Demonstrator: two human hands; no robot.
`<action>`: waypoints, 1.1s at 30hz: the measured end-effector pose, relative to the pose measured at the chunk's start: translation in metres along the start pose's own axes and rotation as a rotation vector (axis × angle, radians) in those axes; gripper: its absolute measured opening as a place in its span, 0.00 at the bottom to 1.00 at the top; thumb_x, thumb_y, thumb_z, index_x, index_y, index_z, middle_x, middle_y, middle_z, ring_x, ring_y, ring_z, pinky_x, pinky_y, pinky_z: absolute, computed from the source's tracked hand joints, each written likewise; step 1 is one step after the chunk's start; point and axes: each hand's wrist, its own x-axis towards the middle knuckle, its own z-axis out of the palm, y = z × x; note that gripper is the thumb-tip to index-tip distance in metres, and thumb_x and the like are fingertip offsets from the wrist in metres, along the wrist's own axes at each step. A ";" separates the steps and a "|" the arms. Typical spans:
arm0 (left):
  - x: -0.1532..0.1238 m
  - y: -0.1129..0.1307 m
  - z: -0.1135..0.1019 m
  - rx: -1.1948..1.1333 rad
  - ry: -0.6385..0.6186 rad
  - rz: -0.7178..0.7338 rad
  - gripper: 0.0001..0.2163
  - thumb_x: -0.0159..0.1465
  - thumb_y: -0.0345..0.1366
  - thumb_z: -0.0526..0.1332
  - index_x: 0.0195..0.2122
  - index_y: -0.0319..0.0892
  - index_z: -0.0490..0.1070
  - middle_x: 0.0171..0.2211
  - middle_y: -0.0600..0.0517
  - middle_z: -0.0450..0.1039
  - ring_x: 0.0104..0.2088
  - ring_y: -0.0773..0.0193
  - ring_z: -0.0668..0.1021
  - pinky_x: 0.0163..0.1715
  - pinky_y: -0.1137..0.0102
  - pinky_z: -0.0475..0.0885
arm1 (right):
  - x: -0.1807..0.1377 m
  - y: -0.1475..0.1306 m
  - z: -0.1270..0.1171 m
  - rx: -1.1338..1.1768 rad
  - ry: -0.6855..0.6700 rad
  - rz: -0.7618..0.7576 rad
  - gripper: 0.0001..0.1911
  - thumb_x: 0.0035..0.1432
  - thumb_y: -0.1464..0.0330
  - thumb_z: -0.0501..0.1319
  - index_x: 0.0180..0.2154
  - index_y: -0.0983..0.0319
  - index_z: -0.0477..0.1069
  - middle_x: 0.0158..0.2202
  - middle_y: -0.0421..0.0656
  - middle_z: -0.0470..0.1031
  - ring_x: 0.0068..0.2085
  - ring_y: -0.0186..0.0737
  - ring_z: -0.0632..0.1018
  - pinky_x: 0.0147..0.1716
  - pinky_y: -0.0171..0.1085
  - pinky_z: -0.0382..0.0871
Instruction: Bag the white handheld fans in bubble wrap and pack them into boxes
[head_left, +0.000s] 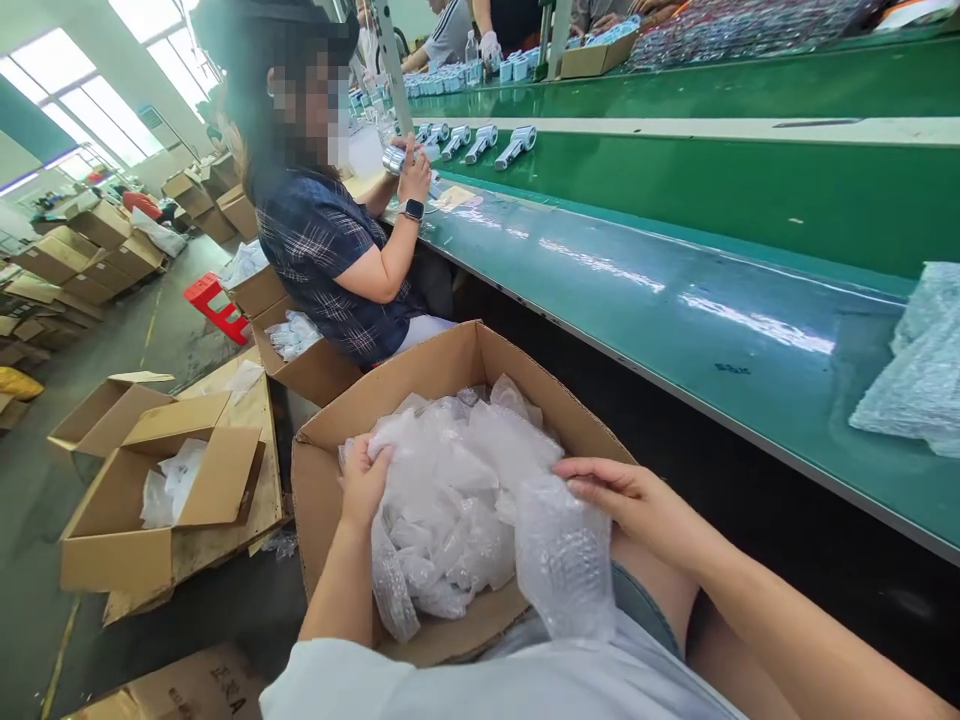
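Right hand (634,500): fingers closed on the upper edge of a clear, roughly rectangular bubble-wrap pouch (566,565), apparently gripped there so that its body is left hanging by the box's near right side. Left hand (364,485): thumb and fingers pinched on the left margin of a heap of translucent white bubble-wrap bags (457,480), seemingly so that loose film is steadied. Heap contained in an open brown cardboard box (319,490), set close to the lap, presumably for two-handed reach. Beyond: a long, glossy teal worktop (600,290), on which a flat stack of clear bubble wrap (911,380) is laid at right, perhaps to be kept within arm's length.
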 end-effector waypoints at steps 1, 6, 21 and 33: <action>-0.006 0.014 0.009 -0.084 -0.037 0.026 0.15 0.55 0.42 0.64 0.40 0.44 0.67 0.33 0.55 0.70 0.33 0.66 0.73 0.35 0.73 0.68 | -0.003 -0.006 0.007 0.020 -0.071 -0.006 0.26 0.46 0.54 0.68 0.46 0.59 0.77 0.44 0.48 0.78 0.42 0.46 0.77 0.41 0.41 0.72; -0.048 0.063 0.054 -0.292 -0.242 -0.004 0.15 0.52 0.38 0.68 0.39 0.43 0.69 0.31 0.54 0.72 0.32 0.65 0.74 0.34 0.72 0.68 | -0.018 -0.030 0.035 0.182 -0.262 -0.048 0.41 0.47 0.66 0.67 0.62 0.55 0.59 0.52 0.50 0.70 0.43 0.42 0.74 0.32 0.35 0.70; -0.108 0.035 0.105 -0.694 -0.473 -0.307 0.44 0.31 0.43 0.79 0.51 0.44 0.66 0.47 0.47 0.71 0.48 0.58 0.73 0.47 0.68 0.66 | -0.014 0.009 0.004 -0.170 0.010 -0.083 0.16 0.48 0.54 0.67 0.30 0.59 0.73 0.27 0.40 0.71 0.28 0.38 0.70 0.27 0.36 0.64; -0.085 0.034 0.122 -0.575 -0.665 -0.276 0.19 0.48 0.44 0.73 0.36 0.39 0.72 0.30 0.52 0.75 0.31 0.64 0.76 0.33 0.70 0.71 | 0.017 0.018 0.005 0.142 0.103 0.018 0.36 0.41 0.53 0.72 0.51 0.59 0.66 0.49 0.51 0.74 0.47 0.54 0.76 0.41 0.45 0.73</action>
